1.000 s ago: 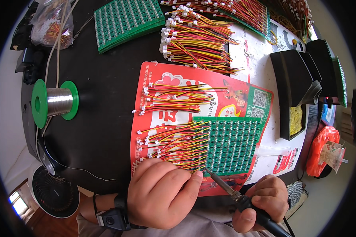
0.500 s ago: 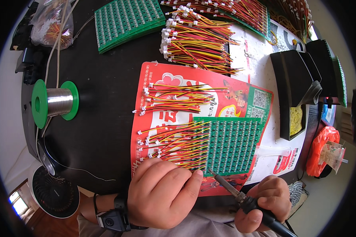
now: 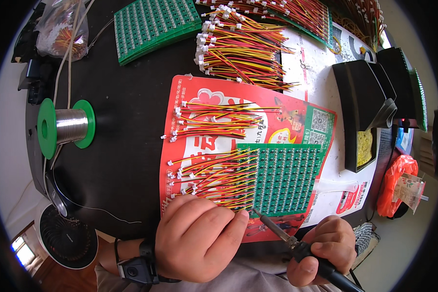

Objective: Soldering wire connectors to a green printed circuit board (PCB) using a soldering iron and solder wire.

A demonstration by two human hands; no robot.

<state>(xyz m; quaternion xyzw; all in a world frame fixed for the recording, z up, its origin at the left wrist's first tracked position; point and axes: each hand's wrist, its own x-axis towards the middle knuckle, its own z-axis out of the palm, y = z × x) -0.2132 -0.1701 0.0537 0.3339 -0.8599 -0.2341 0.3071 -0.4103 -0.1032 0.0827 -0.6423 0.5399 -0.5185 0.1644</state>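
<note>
A green circuit board panel (image 3: 287, 177) lies on a red printed sheet (image 3: 190, 100); red, yellow and black wires with white plugs (image 3: 207, 177) fan out from its left edge. My left hand (image 3: 199, 238) rests curled at the board's near left corner, fingertips pinched at the wire ends; what it grips is hidden. My right hand (image 3: 326, 246) holds a soldering iron (image 3: 277, 231) by its black handle. The iron's tip points up-left and meets the board's near edge beside my left fingertips.
A green spool of solder wire (image 3: 65, 127) lies at left. Loose wire bundles (image 3: 238, 46) and stacked green boards (image 3: 155, 24) sit at the far side. A black soldering station (image 3: 370, 102) stands at right, with an orange bag (image 3: 396, 185) near it. A small fan (image 3: 68, 238) is lower left.
My right hand and the soldering iron shifted slightly; the tip stays at the board's near edge. My left hand has hardly moved.
</note>
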